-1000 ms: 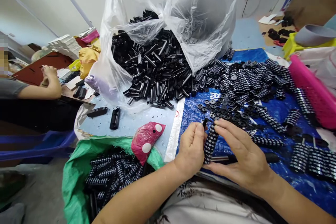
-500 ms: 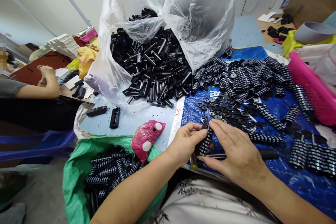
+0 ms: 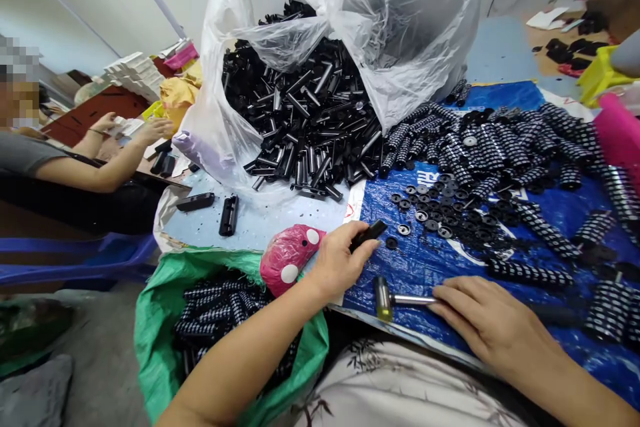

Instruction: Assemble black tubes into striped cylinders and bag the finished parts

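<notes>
My left hand [image 3: 344, 260] is closed around a black plastic roller part [image 3: 371, 233], whose dark end sticks out past the thumb and fingertips. Most of that part is hidden by the fingers. Lower right, my right hand [image 3: 483, 313] lies over a small hammer [image 3: 413, 299], its fingers closed at the metal shaft. The hammer's metal head with a yellow face [image 3: 383, 300] lies on the blue sheet near the table edge. Several round black end caps [image 3: 433, 220] are scattered beyond the hands. Black-and-white checkered rollers [image 3: 500, 147] are heaped behind the caps.
A clear plastic bag [image 3: 415, 60] spills black tubular parts [image 3: 300, 120]. A pink wrapped bundle [image 3: 285, 257] rests beside my left forearm, above a green sack [image 3: 155, 320] holding checkered rollers. Two black pieces [image 3: 229, 215] lie left. A co-worker's arm [image 3: 95, 173] is at far left.
My hands have parted. The left moved left with the roller part, and the right let go of it, moved down and right, and took hold of the hammer. The co-worker's arms reach forward.
</notes>
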`<state>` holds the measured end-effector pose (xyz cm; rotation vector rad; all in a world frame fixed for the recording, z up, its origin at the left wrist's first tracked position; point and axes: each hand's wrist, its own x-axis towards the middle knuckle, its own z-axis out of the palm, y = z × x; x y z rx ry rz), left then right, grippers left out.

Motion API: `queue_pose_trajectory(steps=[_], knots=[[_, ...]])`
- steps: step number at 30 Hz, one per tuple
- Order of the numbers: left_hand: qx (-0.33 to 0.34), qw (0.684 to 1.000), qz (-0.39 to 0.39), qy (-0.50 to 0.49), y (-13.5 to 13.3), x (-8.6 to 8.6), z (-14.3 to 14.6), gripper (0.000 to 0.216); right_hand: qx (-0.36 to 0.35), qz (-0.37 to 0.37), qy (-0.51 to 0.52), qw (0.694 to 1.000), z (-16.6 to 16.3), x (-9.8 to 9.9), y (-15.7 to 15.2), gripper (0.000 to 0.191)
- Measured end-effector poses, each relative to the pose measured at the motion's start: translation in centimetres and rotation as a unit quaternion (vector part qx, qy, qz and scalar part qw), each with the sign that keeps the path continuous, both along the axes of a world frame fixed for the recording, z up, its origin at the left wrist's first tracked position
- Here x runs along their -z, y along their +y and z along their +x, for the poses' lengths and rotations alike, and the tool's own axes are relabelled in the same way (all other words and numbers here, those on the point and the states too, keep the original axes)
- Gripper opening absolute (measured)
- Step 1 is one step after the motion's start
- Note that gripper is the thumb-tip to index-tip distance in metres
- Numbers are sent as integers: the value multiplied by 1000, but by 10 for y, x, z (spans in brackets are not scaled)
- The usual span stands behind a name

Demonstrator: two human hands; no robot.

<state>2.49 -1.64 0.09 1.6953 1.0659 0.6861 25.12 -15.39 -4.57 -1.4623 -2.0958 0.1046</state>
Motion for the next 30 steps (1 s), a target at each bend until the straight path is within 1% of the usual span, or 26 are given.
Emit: queue_pose_trajectory(steps=[1, 2, 3, 5, 7, 8, 11, 13, 15, 18, 20, 23, 25, 27, 28, 30], knots=[[17, 997, 46, 67, 4, 1, -4, 16, 13, -2, 5, 1000, 1, -2, -1, 14], [36, 989, 71, 125, 8, 1, -7, 15, 34, 5, 14, 999, 2, -6, 1, 14], [55, 981, 79, 170, 11, 1, -8, 15, 57, 21, 25, 998, 2, -11, 4, 14], [91, 969, 63, 222, 17, 1, -9, 21, 98, 57, 50, 992, -1, -20, 14, 14], [110, 967, 26, 229, 22, 2, -8, 26, 121, 95, 55, 987, -4, -24, 26, 17], [115, 968, 6, 223, 24, 2, -7, 28, 119, 104, 43, 986, -6, -24, 31, 18], [107, 974, -28, 199, 29, 7, -6, 31, 92, 79, -29, 992, -12, -20, 41, 19], [106, 975, -42, 189, 34, 10, -6, 33, 75, 62, -42, 994, -16, -23, 43, 20], [118, 974, -54, 184, 40, 12, -7, 34, 55, 83, -2, 995, -19, -30, 41, 23], [149, 969, -60, 186, 48, 14, -6, 32, 3, 111, 58, 992, -25, -39, 37, 31], [158, 966, -64, 194, 50, 14, -4, 34, -34, 94, 50, 994, -30, -37, 34, 29], [155, 963, -51, 214, 47, 14, 3, 38, -72, 43, -6, 997, -34, -26, 30, 17], [148, 961, -21, 233, 43, 8, 6, 36, -99, 12, -22, 995, -31, -20, 27, 16], [145, 958, 6, 246, 41, -5, 0, 29, -123, -13, -11, 992, -24, -18, 24, 15], [162, 956, 9, 245, 42, -15, -9, 25, -128, -20, -2, 992, -19, -17, 23, 15], [240, 942, -24, 234, 45, -40, -36, 19, -116, -11, 10, 993, -8, -17, 20, 13]])
